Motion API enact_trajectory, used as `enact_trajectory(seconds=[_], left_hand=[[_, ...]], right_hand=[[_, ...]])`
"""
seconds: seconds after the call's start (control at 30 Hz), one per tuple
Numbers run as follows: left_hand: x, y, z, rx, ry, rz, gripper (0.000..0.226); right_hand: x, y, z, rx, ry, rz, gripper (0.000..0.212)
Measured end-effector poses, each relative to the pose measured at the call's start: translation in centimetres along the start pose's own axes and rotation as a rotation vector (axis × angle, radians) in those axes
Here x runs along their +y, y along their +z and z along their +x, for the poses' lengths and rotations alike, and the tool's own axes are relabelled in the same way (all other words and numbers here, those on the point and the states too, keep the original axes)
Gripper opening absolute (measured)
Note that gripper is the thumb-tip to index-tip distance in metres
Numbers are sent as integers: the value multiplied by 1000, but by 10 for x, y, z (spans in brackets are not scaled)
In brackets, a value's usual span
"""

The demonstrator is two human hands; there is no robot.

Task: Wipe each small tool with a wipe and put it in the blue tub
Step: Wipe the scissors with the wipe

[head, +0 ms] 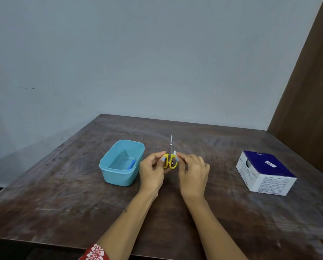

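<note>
Yellow-handled scissors (169,158) pinched upright by left hand (151,170); right hand (193,174) pinches wipe (175,152) against handle. Wiping step; next, tub (108,172) at nine o'clock.

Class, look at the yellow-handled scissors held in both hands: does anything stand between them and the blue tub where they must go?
Nothing visible does. The scissors are held just right of the blue tub, with only bare table between. The left hand holding them is nearest the tub. The tub is open-topped, holding one small blue tool.
</note>
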State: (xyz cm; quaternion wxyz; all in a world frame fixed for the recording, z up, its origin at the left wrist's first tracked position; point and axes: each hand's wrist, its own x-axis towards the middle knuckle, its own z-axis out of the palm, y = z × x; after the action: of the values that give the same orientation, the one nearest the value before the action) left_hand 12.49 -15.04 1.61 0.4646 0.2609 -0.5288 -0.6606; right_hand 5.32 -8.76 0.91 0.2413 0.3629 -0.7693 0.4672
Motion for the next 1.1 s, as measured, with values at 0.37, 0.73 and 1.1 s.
enact_trajectory(seconds=[0.37,0.73,1.1], left_hand=[[6,0,1,52,39,-152,16],[18,-3,-7,1,389,271,24],[92,-84,20,253,282,905,20]], right_hand=[[-3,2,-2,-77,43,108,15],[-3,-3,-2,-250,39,29,10],[-9,-5,-3,-216,131,128,19]])
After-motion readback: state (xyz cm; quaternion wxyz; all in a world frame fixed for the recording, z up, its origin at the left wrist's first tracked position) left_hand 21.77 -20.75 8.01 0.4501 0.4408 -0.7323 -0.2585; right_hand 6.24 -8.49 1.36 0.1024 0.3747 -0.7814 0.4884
